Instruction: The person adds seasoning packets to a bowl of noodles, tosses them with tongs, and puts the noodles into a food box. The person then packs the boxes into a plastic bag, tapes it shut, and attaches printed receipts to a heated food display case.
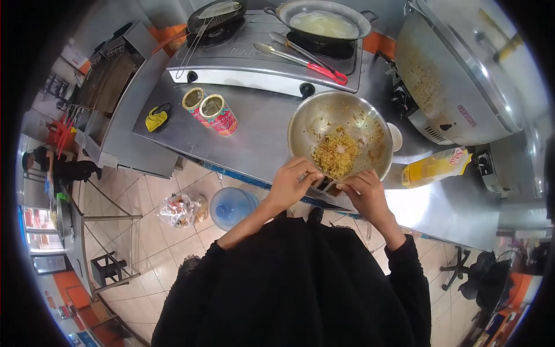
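A steel bowl (300, 124) at the counter's front edge holds a mound of yellow-brown food (335, 155), with smears on its inner wall. My left hand (296, 180) is at the bowl's near left rim, thumb and fingers pinched together. At the near right rim is my right hand (367, 194), its fingers also closed together. What either hand pinches, if anything, is too small to make out. To the right of the bowl lies a yellow packet (435, 168). Two open cans (219, 118) stand to the left, beside a small yellow and black item (156, 119).
Behind the bowl is a stove (243, 78) with red-handled tongs (324, 69), a pan of pale liquid (324, 24) and a dark pan (217, 17). A large metal pot (451, 87) stands right. On the floor are a blue water bottle (231, 208) and a plastic bag (182, 209).
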Motion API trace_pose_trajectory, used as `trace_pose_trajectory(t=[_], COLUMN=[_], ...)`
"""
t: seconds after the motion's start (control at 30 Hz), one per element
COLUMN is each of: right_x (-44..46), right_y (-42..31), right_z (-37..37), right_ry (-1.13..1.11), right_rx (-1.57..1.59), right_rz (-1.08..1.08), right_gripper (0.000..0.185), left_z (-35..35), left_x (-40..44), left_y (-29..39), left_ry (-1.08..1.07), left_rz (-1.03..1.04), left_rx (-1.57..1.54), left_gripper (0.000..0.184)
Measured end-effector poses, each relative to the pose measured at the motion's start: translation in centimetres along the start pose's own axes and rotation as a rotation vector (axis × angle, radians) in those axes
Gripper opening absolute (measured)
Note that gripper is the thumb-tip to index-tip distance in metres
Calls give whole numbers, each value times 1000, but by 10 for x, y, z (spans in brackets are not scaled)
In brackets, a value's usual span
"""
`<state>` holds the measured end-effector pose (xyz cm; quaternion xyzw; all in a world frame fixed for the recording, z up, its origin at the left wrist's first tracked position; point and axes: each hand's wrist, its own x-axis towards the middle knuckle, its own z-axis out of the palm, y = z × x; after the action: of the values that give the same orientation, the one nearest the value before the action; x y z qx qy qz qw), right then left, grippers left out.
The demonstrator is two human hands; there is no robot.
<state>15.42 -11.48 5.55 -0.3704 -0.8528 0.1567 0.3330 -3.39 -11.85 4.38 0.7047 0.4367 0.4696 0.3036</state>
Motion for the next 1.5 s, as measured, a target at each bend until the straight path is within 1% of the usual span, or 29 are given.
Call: trace_pose_trajectory(t=[0.2,0.33,0.4,0.43,0.5,0.53,0.6,0.63,0.67,0.7,0.73,0.8,0.83,0.9,0.93,0.97,1.0,1.03,1.1,1.13,1.17,1.2,1.23,1.27,1.33,1.37,1.4,1.47,1.5], right_x=[0,3,5,7,11,12,15,17,19,20,22,26,29,34,37,41,42,43,38,31,28,30,37,28,26,25,24,23,20], right_y=[10,15,17,19,21,22,21,20,19,16,14,10,7,5,4,2,-4,-11,-16,-8,-1,-7,-21,-11,-13,-12,-9,-7,-8], right_z=[0,-6,-6,-5,-4,-5,-8,-9,-9,-7,-4,-1,-1,0,0,-3,-3,-1,5,4,4,6,4,15,25,27,29,32,34], right_ry=[-12,-87,-119,-97,-85,-108,-147,-146,-146,-150,-161,-137,-146,-157,-155,-177,-187,-117,-23,-152,-278,-308,-421,-421,-385,-396,-418,-446,-446], right_rx=[47,1,-2,17,46,47,63,82,102,142,167,261,285,307,316,311,324,378,537,515,489,434,404,340,389,399,338,288,295], right_rz=[-13,-34,-43,-61,-92,-85,-98,-135,-175,-189,-220,-295,-311,-340,-346,-354,-375,-184,148,188,219,143,123,66,79,44,20,-47,-29], right_gripper=[5,4,5,5,6,7,8,10,12,19,19,21,25,28,30,25,25,20,13,13,15,20,22,21,20,20,23,26,26], left_z=[0,2,4,5,9,10,11,10,11,12,11,13,15,21,26,32,35,31,26,24,30,27,23,18,11,12,14,24,35], left_x=[-4,-7,-9,-12,-20,-23,-31,-32,-32,-33,-33,-34,-36,-41,-46,-53,-57,-49,-44,-43,-49,-46,-45,-44,-47,-48,-50,-59,-65], left_y=[-5,-4,-3,-5,-16,-22,-30,-24,-14,-5,0,8,9,10,4,-5,-10,6,16,18,0,5,9,13,21,22,22,12,1], left_ry=[11,50,83,99,93,113,-26,6,9,13,54,-253,-221,-260,-233,-195,-156,4,105,184,184,254,269,279,308,332,355,370,396], left_rz=[-118,-125,-176,-183,-392,-397,-398,-397,-566,-728,-716,-834,-825,-784,-770,-756,-743,-734,-677,-634,-588,-538,-515,-494,-485,-498,-512,-434,-436], left_rx=[-38,-43,-89,-87,-385,-380,-1050,-1040,-1263,-1486,-1472,-1345,-1341,-1444,-1439,-1488,-1536,-1593,-1551,-1510,-1483,-1456,-1438,-1420,-1377,-1388,-1401,-1364,-1379], left_gripper=[8,9,12,12,15,15,14,14,18,25,25,33,33,30,30,30,29,29,29,29,29,29,29,29,29,28,28,28,29])
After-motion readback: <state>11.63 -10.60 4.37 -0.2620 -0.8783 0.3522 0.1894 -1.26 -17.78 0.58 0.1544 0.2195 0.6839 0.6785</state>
